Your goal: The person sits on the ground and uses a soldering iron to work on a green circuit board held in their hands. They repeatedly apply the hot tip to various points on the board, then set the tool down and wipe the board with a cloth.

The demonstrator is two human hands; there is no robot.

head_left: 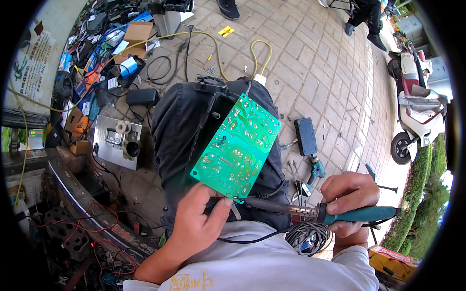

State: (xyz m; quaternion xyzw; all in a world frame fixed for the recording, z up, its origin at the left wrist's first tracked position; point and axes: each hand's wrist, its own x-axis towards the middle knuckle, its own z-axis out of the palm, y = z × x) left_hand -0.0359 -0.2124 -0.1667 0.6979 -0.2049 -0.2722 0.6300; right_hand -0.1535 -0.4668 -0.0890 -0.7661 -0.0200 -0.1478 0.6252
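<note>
A green circuit board (238, 145), solder side up, lies tilted over my dark trousers. My left hand (201, 216) grips its lower edge between thumb and fingers. In my right hand (352, 196) is a soldering iron (371, 214) with a teal handle, its metal shaft pointing left. The tip reaches the board's bottom corner, close to my left thumb; whether it touches a joint is too small to tell. A small black fan (211, 83) sits at my knees, just beyond the board's far end.
Left are piled boxes and cables, plus a metal plate (103, 127) bearing a spool (123, 127). Right on the paving lie a black case (306, 136), a power drill (317, 170) and coiled cable (308, 237). A scooter (412, 111) and a person's legs (371, 22) are farther off.
</note>
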